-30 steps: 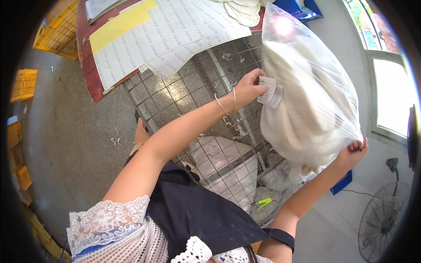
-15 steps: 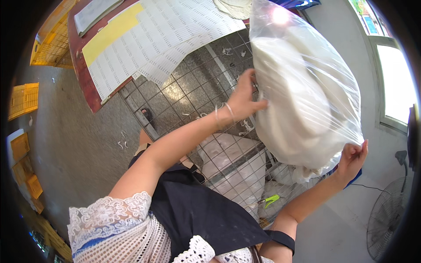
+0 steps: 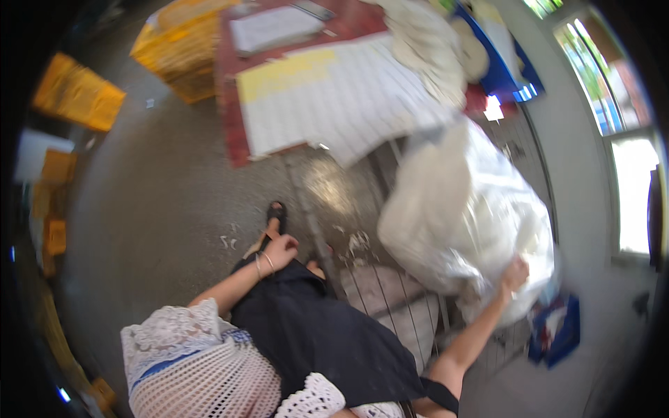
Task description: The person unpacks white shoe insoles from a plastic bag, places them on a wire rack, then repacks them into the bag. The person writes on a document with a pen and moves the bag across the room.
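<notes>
A large clear plastic bag (image 3: 481, 216), filled with soft white, cloth-like pieces, rests on a wire mesh rack at the right. My right hand (image 3: 516, 274) is closed on the bag's near right side, gathering the film. Away from the bag, my left hand (image 3: 282, 252) is in front of my dark apron (image 3: 320, 327), its fingers loosely bent and apart, with nothing visible in them. Motion blurs the bag's contents and my fingers.
Beyond the bag, a red table (image 3: 233, 132) bears printed sheets (image 3: 334, 97), a notepad (image 3: 275, 29) and a pile of cream cloth (image 3: 425, 42). Yellow crates (image 3: 80, 90) stand on the floor at the left. A blue bin (image 3: 555, 331) is by the wall, near my right hand.
My left hand has let go of the bag's left side and drawn back toward my body. The bag sits lower, and my view has swung left. My right hand still grips the bag.
</notes>
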`<action>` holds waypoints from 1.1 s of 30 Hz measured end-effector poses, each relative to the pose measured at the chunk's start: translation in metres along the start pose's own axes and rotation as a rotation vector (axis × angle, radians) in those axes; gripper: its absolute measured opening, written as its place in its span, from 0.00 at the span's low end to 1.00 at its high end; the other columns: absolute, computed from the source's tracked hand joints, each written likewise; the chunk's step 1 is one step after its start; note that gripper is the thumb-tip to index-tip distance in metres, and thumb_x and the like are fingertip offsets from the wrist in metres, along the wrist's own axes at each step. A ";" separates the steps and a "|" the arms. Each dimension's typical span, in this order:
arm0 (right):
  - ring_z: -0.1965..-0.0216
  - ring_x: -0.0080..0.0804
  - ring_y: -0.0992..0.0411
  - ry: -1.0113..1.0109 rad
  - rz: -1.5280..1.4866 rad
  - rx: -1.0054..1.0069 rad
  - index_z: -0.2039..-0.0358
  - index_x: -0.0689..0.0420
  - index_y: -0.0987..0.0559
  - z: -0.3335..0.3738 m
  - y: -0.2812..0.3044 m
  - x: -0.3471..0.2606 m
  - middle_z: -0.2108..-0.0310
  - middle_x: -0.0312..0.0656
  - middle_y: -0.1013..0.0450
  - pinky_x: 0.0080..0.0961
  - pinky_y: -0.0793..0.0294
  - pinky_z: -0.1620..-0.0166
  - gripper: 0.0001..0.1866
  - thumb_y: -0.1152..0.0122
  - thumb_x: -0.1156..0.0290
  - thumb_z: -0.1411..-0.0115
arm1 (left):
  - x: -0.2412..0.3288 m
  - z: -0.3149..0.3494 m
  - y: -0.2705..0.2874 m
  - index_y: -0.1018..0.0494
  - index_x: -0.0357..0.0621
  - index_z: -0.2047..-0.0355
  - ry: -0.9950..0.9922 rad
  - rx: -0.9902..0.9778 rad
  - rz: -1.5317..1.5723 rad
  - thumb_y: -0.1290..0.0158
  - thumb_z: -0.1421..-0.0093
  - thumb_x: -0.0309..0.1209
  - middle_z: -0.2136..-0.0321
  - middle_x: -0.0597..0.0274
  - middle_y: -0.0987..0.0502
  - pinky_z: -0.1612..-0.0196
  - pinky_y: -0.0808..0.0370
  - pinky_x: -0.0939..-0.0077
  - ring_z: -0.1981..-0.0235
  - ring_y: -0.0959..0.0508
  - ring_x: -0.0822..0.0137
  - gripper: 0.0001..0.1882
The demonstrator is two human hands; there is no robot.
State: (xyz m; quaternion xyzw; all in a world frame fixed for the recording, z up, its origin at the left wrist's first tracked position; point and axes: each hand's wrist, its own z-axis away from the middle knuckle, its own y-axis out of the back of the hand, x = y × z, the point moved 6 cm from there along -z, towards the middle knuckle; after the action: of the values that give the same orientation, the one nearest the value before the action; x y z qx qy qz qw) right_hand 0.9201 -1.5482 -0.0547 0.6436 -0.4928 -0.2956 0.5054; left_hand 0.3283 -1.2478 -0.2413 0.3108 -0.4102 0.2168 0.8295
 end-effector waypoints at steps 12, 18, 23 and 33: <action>0.63 0.45 0.28 -0.179 -0.323 0.572 0.63 0.60 0.25 0.081 0.171 -0.216 0.64 0.49 0.28 0.40 0.30 0.58 0.14 0.52 0.62 0.37 | -0.049 -0.009 0.159 0.31 0.35 0.53 0.256 -0.228 0.473 0.49 0.41 0.34 0.65 0.59 0.24 0.63 0.26 0.76 0.66 0.24 0.71 0.18; 0.63 0.45 0.29 -0.134 -0.698 0.980 0.63 0.60 0.27 0.196 0.310 -0.442 0.65 0.49 0.29 0.40 0.31 0.58 0.15 0.51 0.61 0.37 | -0.152 -0.001 0.348 0.31 0.36 0.54 0.010 0.158 0.557 0.48 0.41 0.32 0.65 0.59 0.24 0.62 0.26 0.75 0.66 0.24 0.71 0.17; 0.63 0.45 0.30 -0.126 -0.968 1.180 0.63 0.61 0.28 0.277 0.413 -0.627 0.66 0.49 0.30 0.41 0.32 0.59 0.15 0.50 0.60 0.37 | -0.290 0.080 0.516 0.27 0.36 0.62 0.320 0.501 0.629 0.46 0.45 0.31 0.69 0.61 0.24 0.64 0.26 0.74 0.68 0.25 0.70 0.13; 0.76 0.35 0.33 0.227 -1.198 1.254 0.68 0.59 0.27 0.313 0.502 -1.035 0.77 0.43 0.33 0.34 0.33 0.72 0.06 0.47 0.70 0.41 | -0.193 -0.105 0.881 0.31 0.39 0.52 -0.239 0.438 0.469 0.50 0.39 0.36 0.60 0.60 0.25 0.57 0.27 0.73 0.61 0.25 0.70 0.18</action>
State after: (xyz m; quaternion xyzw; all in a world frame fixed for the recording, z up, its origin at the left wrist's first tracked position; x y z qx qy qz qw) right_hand 0.1249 -0.6961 0.1980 0.9793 -0.0899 -0.1200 -0.1362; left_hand -0.2663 -0.5670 -0.1504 0.4020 -0.5084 0.4469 0.6166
